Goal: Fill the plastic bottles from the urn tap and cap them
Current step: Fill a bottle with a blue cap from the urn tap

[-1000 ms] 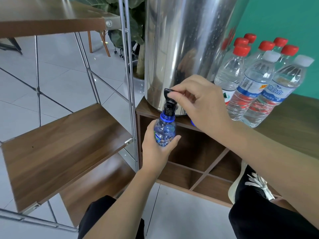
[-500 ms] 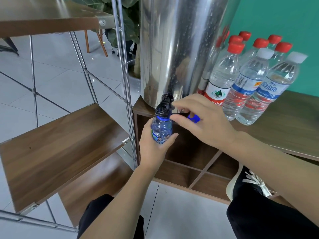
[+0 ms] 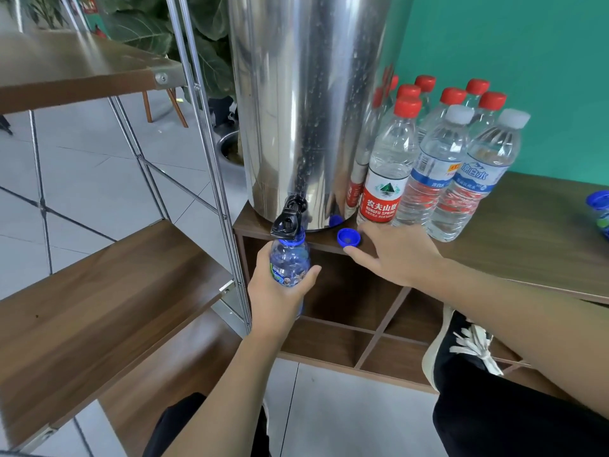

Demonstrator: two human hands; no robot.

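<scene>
Head view, looking down at a tall steel urn [image 3: 306, 103] that stands on the left end of a wooden cabinet [image 3: 534, 232]; every place below is given from that urn. At its base on the front, the black tap [image 3: 290, 219] juts out past the cabinet edge. Directly under the tap, the left hand [image 3: 280, 291] grips a small blue bottle [image 3: 290, 258] upright, fingers and thumb wrapped round its body, the blue neck touching or just below the tap spout; I cannot tell which. The bottle has no cap on. Just right of the tap, in front of the urn's foot, a blue cap [image 3: 348, 238] lies open side up on the cabinet top near the edge. The right hand [image 3: 398, 255] lies over the cabinet edge just right of that cap, fingers stretched and slightly spread, holding nothing, the fingertips [image 3: 351, 249] just beside the cap; whether they touch it cannot be told. Right of the urn, close against it, a cluster of capped clear bottles [image 3: 438, 159] stands, most with red caps, two at the front with white ones. Far right of the urn, at the picture's edge, part of another blue-capped item [image 3: 599, 209] shows. Left of the urn, a metal-framed rack with wooden shelves [image 3: 108, 291] stands over a tiled floor.
</scene>
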